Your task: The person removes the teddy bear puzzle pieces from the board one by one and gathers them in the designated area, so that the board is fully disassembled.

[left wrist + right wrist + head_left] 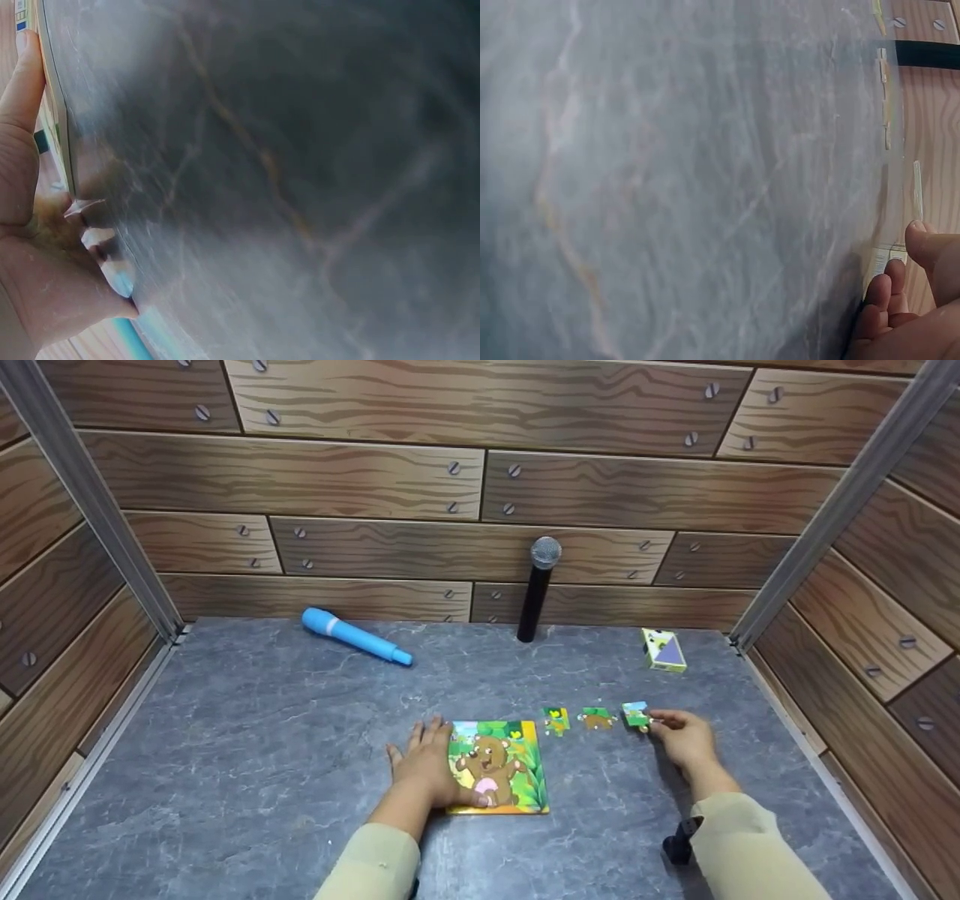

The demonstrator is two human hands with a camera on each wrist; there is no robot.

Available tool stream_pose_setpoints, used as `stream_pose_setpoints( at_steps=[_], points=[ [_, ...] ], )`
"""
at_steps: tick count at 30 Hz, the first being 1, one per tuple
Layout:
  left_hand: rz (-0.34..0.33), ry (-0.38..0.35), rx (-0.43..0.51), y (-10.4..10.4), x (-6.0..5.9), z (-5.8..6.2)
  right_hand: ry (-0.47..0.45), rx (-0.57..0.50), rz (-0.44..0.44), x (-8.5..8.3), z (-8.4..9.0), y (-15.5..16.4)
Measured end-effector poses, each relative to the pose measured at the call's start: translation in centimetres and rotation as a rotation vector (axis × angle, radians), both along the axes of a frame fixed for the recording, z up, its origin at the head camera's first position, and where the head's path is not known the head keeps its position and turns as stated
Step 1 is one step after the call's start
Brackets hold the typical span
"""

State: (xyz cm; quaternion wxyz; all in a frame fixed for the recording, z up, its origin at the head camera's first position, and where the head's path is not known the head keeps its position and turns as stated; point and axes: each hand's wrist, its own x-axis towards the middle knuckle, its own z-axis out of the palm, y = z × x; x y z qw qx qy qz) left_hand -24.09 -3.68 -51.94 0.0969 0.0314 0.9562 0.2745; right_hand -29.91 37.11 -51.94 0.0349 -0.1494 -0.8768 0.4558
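Note:
A square bear jigsaw puzzle (531,780) lies on the dark grey marbled table. Spread over its left side is my left hand (429,774), thumb across the lower edge and straight fingers along the left border. In the left wrist view, that hand (37,270) sits beside the puzzle's edge. My right hand (686,741) pinches a small jigsaw piece (634,713) between thumb and fingers. The right wrist view shows the piece (918,187) edge-on, raised above the table. Two loose pieces, one yellow-green (556,721) and one brown-green (598,718), lie between the puzzle and this hand.
Toward the back left lies a blue toy microphone (356,637). A black microphone with a silver head (534,592) stands upright near the back wall. At the back right is a small patterned box (664,650). Wood-print walls (375,480) enclose the table on three sides.

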Motion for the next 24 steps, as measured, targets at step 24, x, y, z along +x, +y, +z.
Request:
stream_pose_setpoints(
  at_steps=[24],
  points=[
    [0.005,0.008,0.000,-0.01,-0.03,-0.07,-0.040,0.133,0.006,-0.55,-0.36,-0.45]
  ],
)
